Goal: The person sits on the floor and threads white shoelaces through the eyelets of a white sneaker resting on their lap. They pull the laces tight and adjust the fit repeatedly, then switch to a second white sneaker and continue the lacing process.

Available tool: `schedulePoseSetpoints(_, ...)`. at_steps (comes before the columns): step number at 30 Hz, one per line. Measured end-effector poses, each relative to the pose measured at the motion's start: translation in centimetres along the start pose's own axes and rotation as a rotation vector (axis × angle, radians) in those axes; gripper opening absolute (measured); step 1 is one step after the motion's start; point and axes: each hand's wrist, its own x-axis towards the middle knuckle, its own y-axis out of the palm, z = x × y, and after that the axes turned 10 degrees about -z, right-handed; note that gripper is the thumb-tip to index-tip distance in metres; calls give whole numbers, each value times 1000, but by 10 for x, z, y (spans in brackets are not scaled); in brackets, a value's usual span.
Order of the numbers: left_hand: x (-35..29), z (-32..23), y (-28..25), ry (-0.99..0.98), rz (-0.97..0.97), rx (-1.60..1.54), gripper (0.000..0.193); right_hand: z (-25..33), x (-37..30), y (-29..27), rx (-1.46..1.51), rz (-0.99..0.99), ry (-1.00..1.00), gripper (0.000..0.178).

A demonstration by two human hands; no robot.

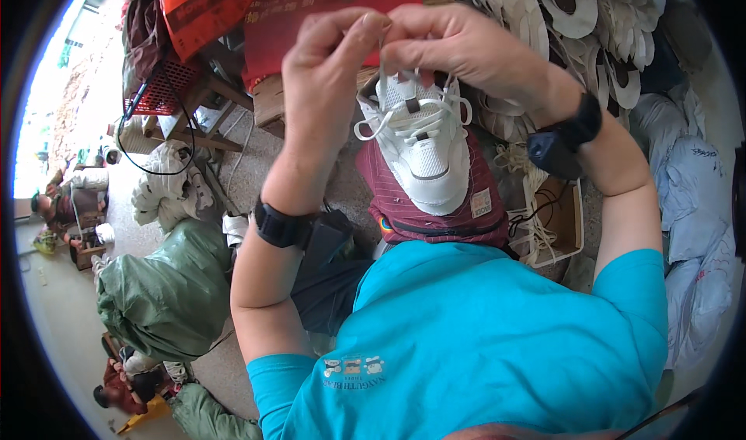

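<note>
A white sneaker (430,151) rests on the maroon cloth (385,195) over my lap, its toe toward me. White laces run across its front and form loops at both sides. Over its far, ankle end, my left hand (322,71) and my right hand (474,52) come together with thumbs and fingertips pinched. A thin white shoelace (381,71) rises from the shoe to the fingers of my left hand. My right fingers are also closed next to it, but the bit of lace in them is mostly hidden. Both wrists wear black bands.
A white bin (579,222) with loose laces stands right of my lap. Strung white shoe parts (571,9) hang at the upper right, above pale sacks (695,199). A red sheet (311,20) covers the bench ahead. To the left lies a green sack (175,285); other people sit farther off.
</note>
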Motion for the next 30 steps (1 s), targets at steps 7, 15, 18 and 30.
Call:
schedulePoseSetpoints(7, -43, 14, 3, -332, -5, -74, 21, -31, 5, -1, -304, -215, -327, 15)
schedulePoseSetpoints(15, -36, 17, -5, -292, -22, -232, 21, -27, 3, 7, -318, -289, -373, 10)
schedulePoseSetpoints(18, -20, 24, -13, -300, 172, -133, 17, -16, -7, 10, -152, -159, -274, 9)
schedulePoseSetpoints(30, -36, 46, -18, -535, 23, -306, 20, -39, -11, -11, 461, -253, 50, 26)
